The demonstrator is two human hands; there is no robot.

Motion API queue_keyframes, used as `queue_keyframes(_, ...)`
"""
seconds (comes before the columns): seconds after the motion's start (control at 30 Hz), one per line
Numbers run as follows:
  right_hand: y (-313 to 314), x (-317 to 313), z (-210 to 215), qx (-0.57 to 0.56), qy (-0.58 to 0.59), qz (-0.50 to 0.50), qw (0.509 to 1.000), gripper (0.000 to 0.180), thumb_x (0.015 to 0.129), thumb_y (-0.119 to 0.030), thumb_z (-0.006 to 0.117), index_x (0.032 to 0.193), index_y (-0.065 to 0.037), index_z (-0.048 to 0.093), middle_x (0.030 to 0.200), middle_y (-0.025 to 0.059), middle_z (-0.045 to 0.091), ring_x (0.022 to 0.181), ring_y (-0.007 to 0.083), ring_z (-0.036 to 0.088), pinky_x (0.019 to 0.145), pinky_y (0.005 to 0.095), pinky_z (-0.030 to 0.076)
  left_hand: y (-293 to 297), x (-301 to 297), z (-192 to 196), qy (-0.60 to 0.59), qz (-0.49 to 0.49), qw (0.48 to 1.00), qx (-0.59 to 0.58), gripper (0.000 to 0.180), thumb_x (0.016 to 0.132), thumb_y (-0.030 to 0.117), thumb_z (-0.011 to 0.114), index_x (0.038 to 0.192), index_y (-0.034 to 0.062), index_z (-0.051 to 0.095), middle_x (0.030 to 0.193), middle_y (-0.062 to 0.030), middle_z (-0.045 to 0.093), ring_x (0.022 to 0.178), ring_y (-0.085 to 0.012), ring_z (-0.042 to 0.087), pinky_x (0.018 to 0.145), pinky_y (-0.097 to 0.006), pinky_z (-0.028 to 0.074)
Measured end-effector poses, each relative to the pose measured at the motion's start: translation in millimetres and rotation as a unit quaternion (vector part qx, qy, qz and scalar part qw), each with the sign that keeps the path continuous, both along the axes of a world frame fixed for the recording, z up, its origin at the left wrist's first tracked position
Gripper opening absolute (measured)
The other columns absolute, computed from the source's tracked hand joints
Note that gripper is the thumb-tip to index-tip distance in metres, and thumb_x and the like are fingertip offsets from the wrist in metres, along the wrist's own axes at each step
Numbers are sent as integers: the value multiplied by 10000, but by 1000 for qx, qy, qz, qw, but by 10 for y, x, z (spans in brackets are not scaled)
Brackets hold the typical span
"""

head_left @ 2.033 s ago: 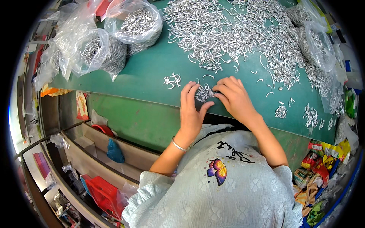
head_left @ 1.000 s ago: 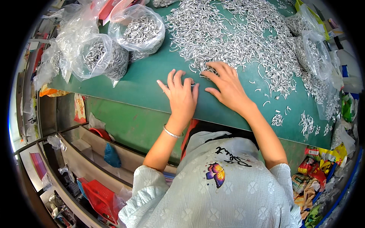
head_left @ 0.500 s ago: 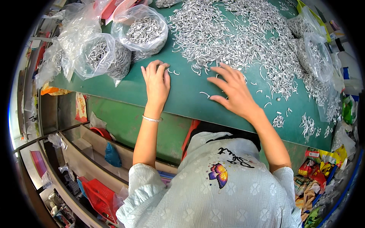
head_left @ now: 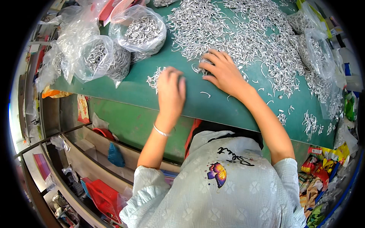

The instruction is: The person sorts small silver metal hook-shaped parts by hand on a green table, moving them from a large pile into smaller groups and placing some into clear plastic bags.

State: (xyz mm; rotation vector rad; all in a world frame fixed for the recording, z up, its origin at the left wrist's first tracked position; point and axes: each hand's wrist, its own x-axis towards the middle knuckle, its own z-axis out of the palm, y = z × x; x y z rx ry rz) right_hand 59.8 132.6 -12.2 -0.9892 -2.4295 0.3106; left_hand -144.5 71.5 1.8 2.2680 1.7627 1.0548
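Note:
Small curved silver metal pieces (head_left: pixel 197 28) lie in a wide heap on the green tabletop (head_left: pixel 140 89). At the heap's near edge is my right hand (head_left: pixel 226 76), its fingers apart and bent over several pieces that partly show between thumb and fingers. My left hand (head_left: pixel 171 93) is over the table further left, blurred by motion, so its grip is unclear. Just left of its fingers sits a small cluster of the same pieces (head_left: pixel 153 80). One loose curved piece (head_left: pixel 205 94) lies on the table between my hands.
Clear plastic bags of pieces (head_left: pixel 142 32) stand at the back left, with another bag (head_left: pixel 317 57) along the right side. Small groups of pieces (head_left: pixel 310 121) lie near the right front edge. A red basket (head_left: pixel 104 197) is below the table at left.
My left hand has moved right and slightly nearer; a small cluster of pieces now shows beside it. My right hand has moved left and farther, onto the heap's edge.

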Motion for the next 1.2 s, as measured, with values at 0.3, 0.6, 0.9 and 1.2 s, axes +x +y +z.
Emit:
queue_keyframes(0.3, -432, 732, 362, -49, -37, -57, 997, 299, 763, 9, 643, 1048, -82, 634, 1238, 88, 554, 1257, 311, 466, 1051, 469, 342, -529, 614, -99, -135, -107, 976, -130, 331, 807, 12, 690, 1121, 28, 588, 1059, -149, 550, 970, -349, 538, 852, -442, 444)
queue_keyframes(0.6, -570, 88, 368, -43, 70, -25, 996, 396, 807, -25, 662, 1196, -32, 586, 1291, 138, 535, 1275, 355, 461, 1044, 483, 371, 64, -416, -163, 2, 92, 995, -48, 483, 913, 208, 617, 1345, 33, 488, 1388, -192, 472, 1291, -376, 424, 1083, -517, 287)
queue_keyframes(0.9, -378, -723, 326, -282, 278, 4, 918, 352, 951, -93, 519, 1289, 5, 510, 1320, 204, 523, 1280, 385, 453, 1066, 442, 374, -212, -453, -125, -206, 48, 977, 11, 375, 896, 45, 607, 1267, 3, 568, 1335, -155, 555, 1262, -302, 504, 1073, -387, 362)
queue_keyframes(1.2, -465, -1496, -100, -174, 147, 67, 971, 352, 975, -242, 502, 1205, 3, 604, 1341, 191, 539, 1338, 367, 413, 1133, 480, 288, -467, 99, -532, -596, 333, 702, 204, 542, 1053, 253, 257, 1486, -66, 192, 1566, -238, 153, 1473, -300, 129, 1206, -406, 139)
